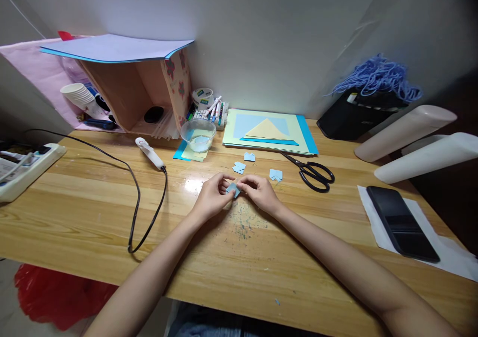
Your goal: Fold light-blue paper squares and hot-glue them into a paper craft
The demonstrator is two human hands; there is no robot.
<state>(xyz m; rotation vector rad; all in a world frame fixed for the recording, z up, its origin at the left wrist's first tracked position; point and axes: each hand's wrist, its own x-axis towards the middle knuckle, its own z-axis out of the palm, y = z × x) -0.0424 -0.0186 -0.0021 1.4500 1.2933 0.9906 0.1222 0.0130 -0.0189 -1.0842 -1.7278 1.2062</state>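
Between my two hands is a small light-blue piece of folded paper (233, 189), held a little above the wooden table. My left hand (213, 195) pinches its left and lower side with thumb and fingers. At its right upper edge, the thumb and forefinger of my right hand (260, 192) close on the paper. Just beyond my hands lie several similar blue folded pieces: one folded piece (239, 168), another folded piece (249, 157) farther back, and a notched piece (276, 175) to the right. Black-handled scissors (311, 171) rest to the right of these.
Behind stand a clear plastic bowl (198, 135), a stack of coloured paper (309, 133) and an open pink box (175, 88). A white corded device (150, 154) with a black cable lies left. A phone (403, 222) on white paper and white rolls (405, 130) are right.
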